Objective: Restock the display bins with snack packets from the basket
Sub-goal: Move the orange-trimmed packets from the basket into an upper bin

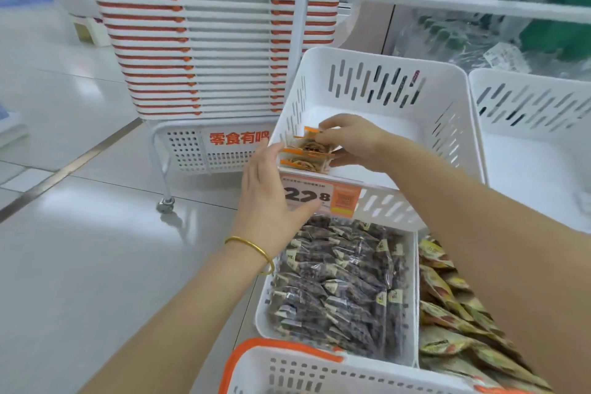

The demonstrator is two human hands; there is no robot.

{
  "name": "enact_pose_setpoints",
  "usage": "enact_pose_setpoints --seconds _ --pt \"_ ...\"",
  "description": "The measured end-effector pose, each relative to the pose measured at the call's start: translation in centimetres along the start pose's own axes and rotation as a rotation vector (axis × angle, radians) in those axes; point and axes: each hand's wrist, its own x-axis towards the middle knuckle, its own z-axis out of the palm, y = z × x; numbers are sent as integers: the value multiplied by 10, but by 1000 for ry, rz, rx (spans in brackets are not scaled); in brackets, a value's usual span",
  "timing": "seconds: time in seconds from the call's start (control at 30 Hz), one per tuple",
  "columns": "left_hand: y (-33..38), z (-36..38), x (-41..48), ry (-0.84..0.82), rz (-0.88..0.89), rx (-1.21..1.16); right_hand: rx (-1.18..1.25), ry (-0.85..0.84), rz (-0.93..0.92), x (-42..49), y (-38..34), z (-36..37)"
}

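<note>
- Basket [256, 345], white w/ orange rim: nearest the camera, below both forearms; contents not visible.
- Left hand [271, 192]: fingers straight and spread, reaching up to front-left corner of upper bin; fingertips right by the packets' left edge, contact can't be told. Thumb lies over the price tag.
- Bangle [252, 249], gold: on left wrist.
- Right hand [348, 141]: inside upper bin, fingers curled, pinching right end of the snack packets, thumb underneath.
- Snack packets [307, 153], clear w/ orange edges, several in a row: between the two hands, in front-left corner of upper bin, against its left wall.
- Upper bin [383, 80], white, slotted walls: around right hand; white floor bare beyond the hand.
- Price tag [323, 198], white/orange, large digits: on bin's front, just under right hand.
- Lower bin [412, 281], white: under right forearm, packed w/ dark packets [339, 291].
- Yellow packets [447, 304]: next compartment, partly hidden by right arm.
- Neighbour bin [527, 105], white, slotted: right of right hand.
- Basket stack [192, 41], white/orange, on wheeled cart: beyond left hand, on pale tile floor [80, 233].
</note>
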Motion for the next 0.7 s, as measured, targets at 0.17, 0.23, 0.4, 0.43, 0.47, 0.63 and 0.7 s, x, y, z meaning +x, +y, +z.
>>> enact_pose_setpoints --seconds 0.17,0.23,0.4,0.43,0.47,0.63,0.7 --pt "2 -6 -5 -53 -12 -27 -85 -38 35 -9 -11 7" --pt "5 -12 -8 -74 -10 -10 -94 -6 43 -19 -14 2" --pt "27 -35 -37 -160 -51 80 -48 205 -178 -93 -15 -16" --pt "34 -40 -48 -193 -53 86 -11 225 -232 -120 -11 -15" --pt "40 -44 -61 -234 -51 98 26 224 -269 -149 -4 -11" --pt "66 -54 -148 -638 -109 189 1 -87 -130 -263 92 42" --pt "72 -56 -179 -797 -135 241 -120 -186 35 -283 146 67"
